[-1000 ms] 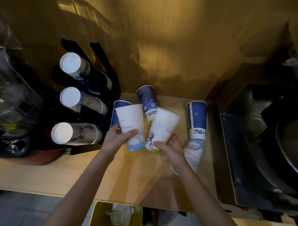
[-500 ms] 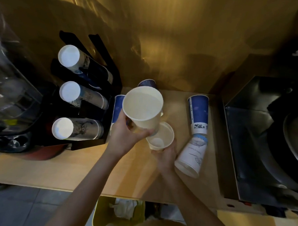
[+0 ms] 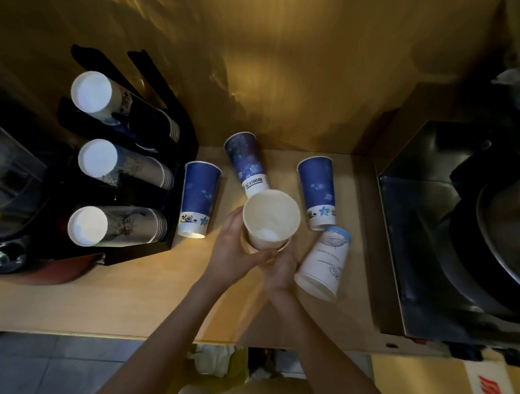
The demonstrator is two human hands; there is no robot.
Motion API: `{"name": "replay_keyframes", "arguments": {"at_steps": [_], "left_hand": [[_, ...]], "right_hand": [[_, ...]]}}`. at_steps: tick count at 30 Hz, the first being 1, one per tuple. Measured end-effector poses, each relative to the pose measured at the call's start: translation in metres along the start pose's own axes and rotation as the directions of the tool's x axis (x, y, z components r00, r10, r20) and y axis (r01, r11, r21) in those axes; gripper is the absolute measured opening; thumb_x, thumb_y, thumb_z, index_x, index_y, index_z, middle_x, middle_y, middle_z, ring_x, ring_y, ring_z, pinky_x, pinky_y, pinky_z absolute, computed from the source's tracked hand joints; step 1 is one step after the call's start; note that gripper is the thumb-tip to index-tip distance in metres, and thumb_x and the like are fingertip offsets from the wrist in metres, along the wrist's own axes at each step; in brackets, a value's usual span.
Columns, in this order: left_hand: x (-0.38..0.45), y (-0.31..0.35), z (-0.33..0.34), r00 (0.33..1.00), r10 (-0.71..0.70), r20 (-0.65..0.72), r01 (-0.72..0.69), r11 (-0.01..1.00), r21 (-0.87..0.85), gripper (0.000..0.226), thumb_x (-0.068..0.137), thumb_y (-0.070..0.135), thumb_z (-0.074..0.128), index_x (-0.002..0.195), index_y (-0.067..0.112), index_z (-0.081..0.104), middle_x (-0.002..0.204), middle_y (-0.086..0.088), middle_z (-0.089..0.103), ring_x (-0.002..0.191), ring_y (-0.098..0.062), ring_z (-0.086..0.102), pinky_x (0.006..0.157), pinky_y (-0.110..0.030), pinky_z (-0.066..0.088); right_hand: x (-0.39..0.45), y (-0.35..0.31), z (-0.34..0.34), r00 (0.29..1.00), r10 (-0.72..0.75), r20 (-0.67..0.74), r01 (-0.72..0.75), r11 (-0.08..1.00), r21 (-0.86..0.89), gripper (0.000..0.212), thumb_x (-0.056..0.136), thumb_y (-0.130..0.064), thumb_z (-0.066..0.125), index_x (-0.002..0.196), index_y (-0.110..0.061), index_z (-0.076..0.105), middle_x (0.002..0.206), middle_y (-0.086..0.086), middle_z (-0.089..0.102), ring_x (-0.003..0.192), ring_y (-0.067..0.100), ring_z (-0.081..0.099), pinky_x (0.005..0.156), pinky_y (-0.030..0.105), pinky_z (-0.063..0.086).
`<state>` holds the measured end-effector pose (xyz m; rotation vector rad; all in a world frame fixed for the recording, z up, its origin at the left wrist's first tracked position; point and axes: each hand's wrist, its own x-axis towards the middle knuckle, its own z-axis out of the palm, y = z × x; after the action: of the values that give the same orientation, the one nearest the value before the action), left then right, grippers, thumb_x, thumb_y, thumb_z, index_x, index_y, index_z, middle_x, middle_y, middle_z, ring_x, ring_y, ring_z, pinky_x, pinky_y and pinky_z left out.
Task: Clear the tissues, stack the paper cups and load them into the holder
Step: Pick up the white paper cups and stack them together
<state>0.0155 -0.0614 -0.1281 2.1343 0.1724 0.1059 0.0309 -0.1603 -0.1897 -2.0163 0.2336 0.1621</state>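
- Nesting is under way: the left hand point(image 3: 235, 249) is wrapped around a white paper cup point(image 3: 269, 219), mouth up, seated in a second cup whose rim point(image 3: 265, 250) shows just below it; the right hand point(image 3: 279, 269) clasps that lower cup from beneath.
- Left on the tan counter point(image 3: 129, 304): three blue paper cups point(image 3: 199, 194) point(image 3: 248, 163) point(image 3: 318, 190) and one white printed cup point(image 3: 324, 262) lying on its side, all unstacked.
- Holding three stacks already, the black cup holder point(image 3: 151, 192) awaits these.
- No tissues show on the counter; that step looks done.
- Half a second ago the upper cup hung above the lower; now they are joined.
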Motion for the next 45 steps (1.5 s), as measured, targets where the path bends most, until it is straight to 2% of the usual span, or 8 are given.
{"name": "replay_keyframes", "arguments": {"at_steps": [3,6,10,15,20,22,32,45], "left_hand": [[-0.002,-0.004,0.001,0.998,-0.047,0.053,0.051,0.995,-0.087,0.110,0.051,0.035,0.085,0.138,0.023,0.019,0.122,0.016,0.044,0.114,0.001,0.041,0.089,-0.005,0.036],[-0.003,-0.010,0.004,0.997,-0.041,0.058,0.046,0.994,-0.097,0.116,0.052,0.038,0.084,0.141,0.028,0.009,0.130,0.011,0.042,0.118,-0.002,0.041,0.092,-0.004,0.035],[-0.003,-0.010,0.002,0.999,0.003,0.038,-0.001,0.999,-0.036,0.099,0.051,0.043,0.077,0.135,0.028,0.027,0.132,0.016,0.036,0.121,0.000,0.038,0.099,-0.027,0.041],[0.002,-0.014,0.002,0.999,0.032,0.031,-0.031,0.999,-0.032,0.095,0.051,0.030,0.087,0.130,0.016,0.035,0.126,0.015,0.038,0.114,0.000,0.041,0.088,-0.003,0.035],[0.003,-0.016,0.004,1.000,0.004,0.022,-0.003,0.999,-0.052,0.093,0.052,0.020,0.087,0.129,0.017,0.035,0.122,0.015,0.040,0.108,0.000,0.041,0.079,0.007,0.033],[0.003,-0.017,0.005,1.000,-0.017,0.022,0.018,0.998,-0.054,0.093,0.052,0.018,0.087,0.129,0.019,0.035,0.120,0.015,0.040,0.108,-0.001,0.041,0.074,0.008,0.033],[0.002,-0.018,0.005,0.999,-0.014,0.037,0.016,0.999,-0.051,0.091,0.054,0.018,0.086,0.129,0.017,0.033,0.122,0.013,0.039,0.111,-0.006,0.040,0.086,-0.027,0.040],[0.001,-0.017,0.004,0.999,-0.028,0.044,0.031,0.998,-0.061,0.092,0.055,0.019,0.086,0.129,0.018,0.032,0.122,0.011,0.041,0.110,-0.008,0.041,0.088,-0.029,0.040]], "right_hand": [[0.001,-0.004,-0.003,0.998,0.015,-0.056,-0.002,0.977,0.215,0.027,0.099,-0.011,0.029,0.093,-0.018,0.054,0.075,-0.006,0.069,0.070,0.005,0.065,0.055,0.015,0.053],[-0.004,-0.003,-0.002,0.999,-0.034,0.002,0.034,0.985,-0.168,0.027,0.091,-0.002,0.048,0.116,-0.010,0.051,0.096,-0.001,0.067,0.095,0.021,0.061,0.070,0.017,0.048],[-0.003,-0.007,-0.002,1.000,0.022,-0.009,-0.022,0.999,-0.049,0.050,0.078,0.000,0.066,0.124,-0.001,0.046,0.118,0.014,0.059,0.098,0.012,0.048,0.075,-0.002,0.030],[0.007,-0.014,-0.012,0.993,0.084,0.081,-0.078,0.994,-0.075,0.045,0.083,-0.002,0.059,0.125,-0.007,0.047,0.116,0.010,0.060,0.113,0.026,0.056,0.080,0.009,0.037],[0.010,-0.035,-0.052,0.942,-0.049,0.332,0.116,0.976,-0.184,0.037,0.093,0.006,0.040,0.130,0.004,0.041,0.115,0.008,0.049,0.070,-0.010,0.060,0.059,0.001,0.042],[0.013,-0.044,-0.074,0.891,-0.060,0.451,0.194,0.946,-0.258,0.040,0.089,0.004,0.045,0.128,-0.003,0.044,0.115,0.008,0.055,0.095,0.007,0.062,0.076,0.010,0.043],[0.025,-0.016,-0.136,0.763,-0.228,0.605,0.646,0.250,-0.721,0.049,0.091,-0.009,0.040,0.138,-0.018,0.031,0.149,0.005,0.034,0.140,0.021,0.024,0.111,0.035,0.019],[0.028,0.022,-0.120,0.711,-0.178,0.680,0.703,0.178,-0.689,0.066,0.083,-0.008,0.053,0.141,-0.016,0.023,0.155,0.006,0.021,0.145,0.021,0.010,0.116,0.039,0.008]]}}
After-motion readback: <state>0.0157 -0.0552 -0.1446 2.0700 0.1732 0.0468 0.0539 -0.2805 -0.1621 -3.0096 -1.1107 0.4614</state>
